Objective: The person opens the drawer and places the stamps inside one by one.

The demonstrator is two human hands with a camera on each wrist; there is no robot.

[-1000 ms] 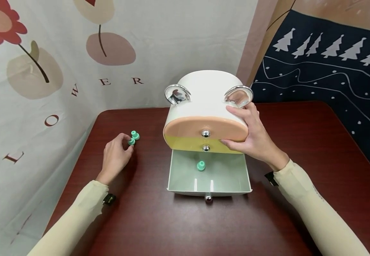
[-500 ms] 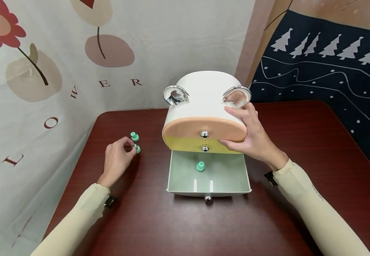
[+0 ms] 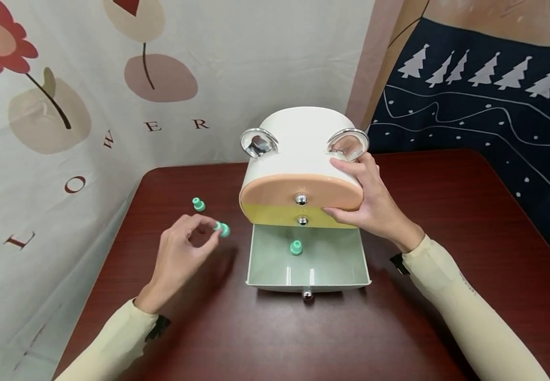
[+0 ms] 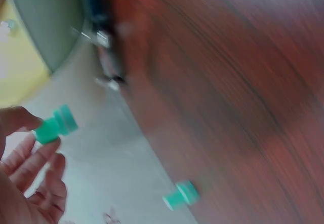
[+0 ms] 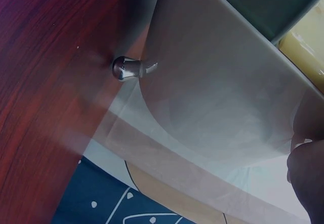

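A small green stepped plug (image 3: 224, 229) is pinched between the thumb and fingertips of my left hand (image 3: 180, 251), raised off the table left of the drawer box. The left wrist view also shows this plug (image 4: 55, 124) at the fingertips. My right hand (image 3: 375, 203) grips the right side of a white rounded drawer box (image 3: 303, 132), thumb on its front, fingers below the silver ear. Its bottom green drawer (image 3: 332, 264) is pulled out, with one green plug (image 3: 296, 247) lying inside. Another green plug (image 3: 199, 204) stands on the table behind my left hand.
The orange drawer (image 3: 275, 190) and yellow drawer (image 3: 270, 214) are closed, each with a silver knob. A silver foot (image 5: 124, 68) shows in the right wrist view. The dark red table (image 3: 446, 201) meets hanging cloths (image 3: 256, 63) behind.
My left hand has lifted one green plug from beside the other and carried it right, toward the open drawer. My right hand keeps its grip on the box.
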